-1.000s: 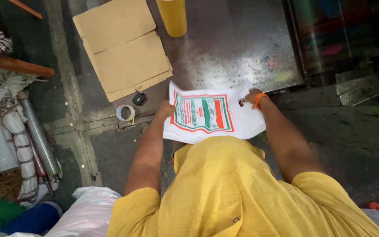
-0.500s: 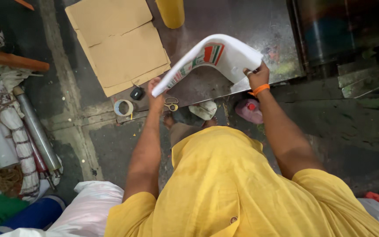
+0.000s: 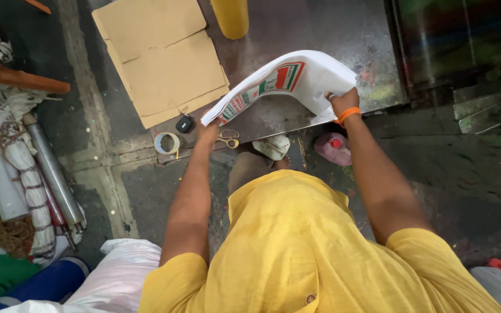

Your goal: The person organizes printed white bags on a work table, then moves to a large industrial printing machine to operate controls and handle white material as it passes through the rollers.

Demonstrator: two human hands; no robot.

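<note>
So the person in the yellow shirt is holding a stack of printed white sheets (image 3: 288,81) up over the metal table (image 3: 343,29), and the stack is bowing into an arch between the two hands. The right hand (image 3: 343,101), the one with the orange wristband (image 3: 349,115), is pinching the right end, fingers closed around the edge. The left hand (image 3: 209,130) is gripping the lower left end from underneath, though it's mostly hidden behind the sheets, so I can't see the fingers well.

Judging by that curve, the stack is looking light and floppy, not stiff at all, and the loose layers at the left edge are fanning a bit, so they'd probably slide apart if only one end were held. Holding both short ends like this seems the sensible grip.

Sitting nearby: yellow-handled scissors (image 3: 228,139) just beside the left hand, a tape roll (image 3: 167,142), a small black gadget (image 3: 184,124), flattened cardboard (image 3: 163,58) and a yellow cylinder (image 3: 231,16).
</note>
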